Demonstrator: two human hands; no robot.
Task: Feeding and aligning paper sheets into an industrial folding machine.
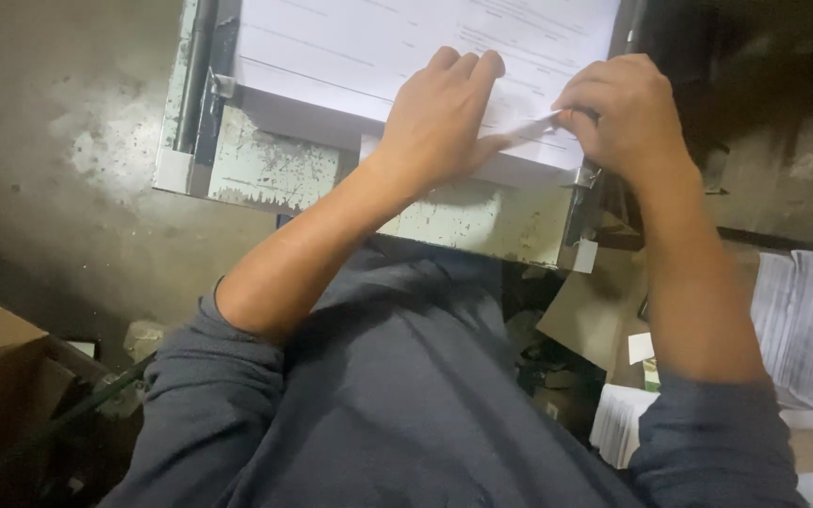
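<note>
Left hand [439, 122]: fingers together, pressed flat on the paper stack [369, 47], frame top centre
Right hand [623, 113]: pinching a paper strip [529, 127]
Bench [275, 169]: worn, pale green

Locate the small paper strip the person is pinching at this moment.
In the head view, the paper strip sits upper right of centre, pinched by the right hand beside the left hand, over the printed paper stack on the worn metal table.

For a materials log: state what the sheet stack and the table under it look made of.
Sheet stack: white matte paper, with thin layered edges and printed lines. Table: probably painted metal, with pale green paint chipped and worn and metal edge fittings.
</note>
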